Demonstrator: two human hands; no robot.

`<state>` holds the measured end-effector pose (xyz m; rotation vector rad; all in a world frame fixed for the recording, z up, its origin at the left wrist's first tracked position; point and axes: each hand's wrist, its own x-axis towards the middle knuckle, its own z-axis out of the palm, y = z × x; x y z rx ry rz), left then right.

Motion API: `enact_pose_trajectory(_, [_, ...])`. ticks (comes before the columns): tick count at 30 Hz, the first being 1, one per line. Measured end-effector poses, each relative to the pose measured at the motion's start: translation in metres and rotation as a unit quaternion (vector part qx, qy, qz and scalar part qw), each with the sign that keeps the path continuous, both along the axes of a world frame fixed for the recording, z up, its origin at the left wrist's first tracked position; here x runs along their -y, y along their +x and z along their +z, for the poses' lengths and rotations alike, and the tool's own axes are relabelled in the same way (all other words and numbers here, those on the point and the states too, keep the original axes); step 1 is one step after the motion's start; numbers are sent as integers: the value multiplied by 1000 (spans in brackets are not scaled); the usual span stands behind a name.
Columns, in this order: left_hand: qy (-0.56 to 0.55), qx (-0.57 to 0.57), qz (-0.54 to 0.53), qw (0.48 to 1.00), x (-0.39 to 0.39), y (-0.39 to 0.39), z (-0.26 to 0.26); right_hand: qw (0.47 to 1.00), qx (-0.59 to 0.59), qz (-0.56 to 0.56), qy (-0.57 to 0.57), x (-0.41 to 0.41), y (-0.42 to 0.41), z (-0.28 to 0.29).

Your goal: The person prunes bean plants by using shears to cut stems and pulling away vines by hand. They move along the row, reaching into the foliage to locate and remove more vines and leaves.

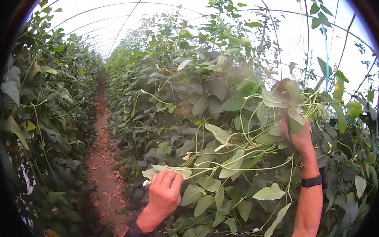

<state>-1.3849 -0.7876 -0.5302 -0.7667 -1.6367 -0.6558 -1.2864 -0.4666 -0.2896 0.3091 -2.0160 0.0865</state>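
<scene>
Several long thin green bean vines (241, 162) stretch across the foliage between my two hands. My left hand (165, 190), low in the middle, has its fingers closed around the left end of a vine, beside a pale leaf (175, 171) and a white-purple flower bud (145, 183). My right hand (295, 132) is raised among the leaves at the right, partly hidden by them. A dark, narrow object (289, 130) lies along its palm; what it is cannot be made out. Each wrist wears a black band.
Dense climbing bean plants (201, 105) fill the middle and right. Another leafy row (52, 123) stands on the left, with a reddish soil path (103, 171) between them. Blue cord (326, 57) hangs at the upper right. Curved hoops of a greenhouse tunnel (117, 17) arch overhead.
</scene>
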Motion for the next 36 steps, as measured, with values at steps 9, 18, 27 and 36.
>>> enact_pose_trajectory(9, [-32, -88, -99, 991, 4, 11, -5, 990, -31, -89, 102, 15, -13, -6])
enact_pose_trajectory(18, [-27, -131, -260, 956, 12, 47, 3, 971, -40, -149, 184, 30, -14, -26])
enact_pose_trajectory(27, [-73, -111, -378, 916, 21, 104, 37, 973, -65, -147, 164, 81, 12, -52])
enact_pose_trajectory(36, [-141, 17, -452, 880, -14, 85, -25, 997, -1, -65, 36, 91, 45, -82])
